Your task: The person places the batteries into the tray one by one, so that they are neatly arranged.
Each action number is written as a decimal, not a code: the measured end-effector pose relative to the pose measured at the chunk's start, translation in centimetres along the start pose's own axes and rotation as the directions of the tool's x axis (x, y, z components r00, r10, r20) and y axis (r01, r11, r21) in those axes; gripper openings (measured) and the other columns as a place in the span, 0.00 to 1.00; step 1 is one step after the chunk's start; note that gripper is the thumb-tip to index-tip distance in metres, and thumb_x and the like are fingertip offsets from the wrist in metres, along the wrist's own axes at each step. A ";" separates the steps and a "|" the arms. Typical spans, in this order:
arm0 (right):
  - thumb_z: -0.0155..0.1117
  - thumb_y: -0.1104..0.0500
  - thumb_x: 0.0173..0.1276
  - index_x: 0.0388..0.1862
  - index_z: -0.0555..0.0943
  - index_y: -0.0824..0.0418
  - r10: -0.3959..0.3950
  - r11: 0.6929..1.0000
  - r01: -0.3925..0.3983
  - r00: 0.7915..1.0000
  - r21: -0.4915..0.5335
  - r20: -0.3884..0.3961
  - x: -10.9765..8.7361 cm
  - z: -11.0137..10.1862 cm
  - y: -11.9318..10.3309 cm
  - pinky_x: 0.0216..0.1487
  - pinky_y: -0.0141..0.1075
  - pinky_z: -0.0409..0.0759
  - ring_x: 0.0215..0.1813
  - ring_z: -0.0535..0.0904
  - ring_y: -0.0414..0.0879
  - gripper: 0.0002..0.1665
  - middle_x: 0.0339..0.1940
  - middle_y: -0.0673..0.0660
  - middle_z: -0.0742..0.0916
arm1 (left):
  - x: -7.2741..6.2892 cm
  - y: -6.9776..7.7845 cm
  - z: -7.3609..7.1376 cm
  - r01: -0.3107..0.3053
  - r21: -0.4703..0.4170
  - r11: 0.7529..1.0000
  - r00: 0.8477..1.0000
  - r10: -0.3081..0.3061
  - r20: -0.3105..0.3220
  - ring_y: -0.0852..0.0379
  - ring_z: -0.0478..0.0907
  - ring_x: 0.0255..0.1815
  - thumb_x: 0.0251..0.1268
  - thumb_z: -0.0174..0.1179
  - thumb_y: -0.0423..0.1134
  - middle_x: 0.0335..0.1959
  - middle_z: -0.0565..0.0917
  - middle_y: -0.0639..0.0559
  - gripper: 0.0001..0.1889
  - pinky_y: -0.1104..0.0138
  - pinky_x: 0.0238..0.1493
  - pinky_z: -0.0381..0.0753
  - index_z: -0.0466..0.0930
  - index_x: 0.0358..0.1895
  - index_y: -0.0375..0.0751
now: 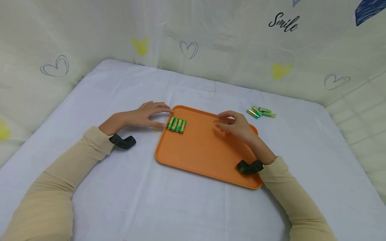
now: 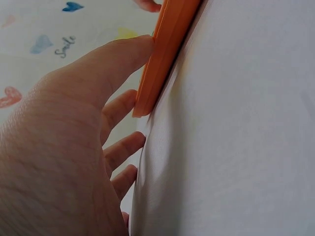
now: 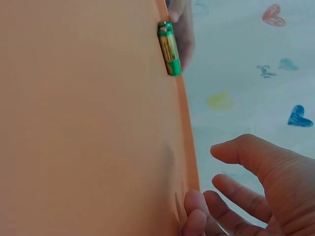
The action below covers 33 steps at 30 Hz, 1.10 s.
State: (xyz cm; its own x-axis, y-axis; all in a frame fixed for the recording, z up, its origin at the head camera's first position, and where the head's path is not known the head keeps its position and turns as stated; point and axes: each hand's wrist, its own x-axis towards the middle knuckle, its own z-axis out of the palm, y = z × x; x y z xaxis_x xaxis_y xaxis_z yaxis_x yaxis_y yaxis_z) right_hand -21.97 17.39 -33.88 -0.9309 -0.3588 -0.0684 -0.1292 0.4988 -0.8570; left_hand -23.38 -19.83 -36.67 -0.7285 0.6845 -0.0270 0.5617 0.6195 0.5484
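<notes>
A spread left hand [image 1: 144,114] touches the tray [image 1: 205,147], gripping nothing; the empty right hand [image 1: 238,126] hovers, loosely curved. Light contact should keep the four batteries [image 1: 179,125] aligned.

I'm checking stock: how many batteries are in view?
8: four batteries in the orange tray by the left hand, four more clustered on the table beyond the right hand, possibly hiding others.
</notes>
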 end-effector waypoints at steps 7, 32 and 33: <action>0.67 0.54 0.68 0.60 0.75 0.67 0.046 0.998 -0.048 0.997 -0.030 -0.061 -0.3 -2.3 0.6 0.37 0.33 0.82 0.35 0.83 0.44 0.27 0.57 0.64 0.80 | 0.0 0.2 0.0 0.000 -0.006 1.000 1.000 0.000 -0.001 0.46 0.47 0.77 0.67 0.59 0.54 0.71 0.62 0.48 0.32 0.43 0.73 0.31 0.64 0.73 0.52; 0.71 0.61 0.63 0.52 0.80 0.67 0.062 0.984 -0.012 0.959 0.178 -0.277 -1.0 -8.7 4.6 0.32 0.26 0.78 0.31 0.80 0.37 0.20 0.39 0.43 0.85 | 0.1 0.1 0.1 0.017 0.009 1.000 1.000 -0.017 -0.005 0.48 0.48 0.76 0.66 0.59 0.55 0.71 0.62 0.50 0.33 0.44 0.73 0.32 0.63 0.73 0.53; 0.71 0.62 0.63 0.52 0.80 0.67 0.071 0.981 -0.015 0.957 0.196 -0.283 -1.1 -8.9 4.8 0.31 0.26 0.78 0.31 0.80 0.37 0.20 0.40 0.44 0.85 | 0.1 0.1 0.1 0.022 0.011 1.000 1.000 -0.022 -0.003 0.48 0.48 0.76 0.66 0.59 0.56 0.71 0.62 0.50 0.33 0.44 0.73 0.32 0.63 0.73 0.54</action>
State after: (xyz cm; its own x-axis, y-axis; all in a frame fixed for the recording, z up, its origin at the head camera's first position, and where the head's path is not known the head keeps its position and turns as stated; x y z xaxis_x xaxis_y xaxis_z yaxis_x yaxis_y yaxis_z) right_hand -24.63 27.15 -33.35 -0.9963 -0.0845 0.0182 -0.0460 0.3400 -0.9393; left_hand -23.32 -19.67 -36.66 -0.7418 0.6696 -0.0363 0.5501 0.6385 0.5382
